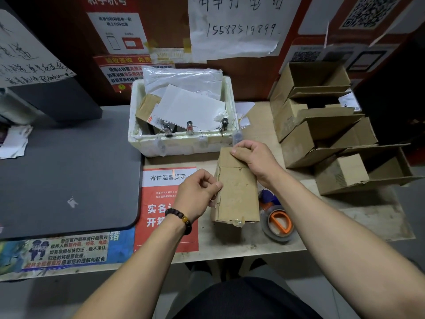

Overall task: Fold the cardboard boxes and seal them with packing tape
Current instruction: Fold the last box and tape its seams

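- Presently the cardboard box (236,192) lies on the tabletop (230,245), just left of the packing tape roll (279,223); the right hand (255,157) curls over its far end, and the left hand (197,194) pinches its left edge.
- Tape at the near corner looks wrinkled and lifted; pressed carelessly, it could crease and leave the seam open.
- If the left pinch pulls outward, the ragged edge may tear.
- Sliding the box right could knock the roll toward the tabletop edge.
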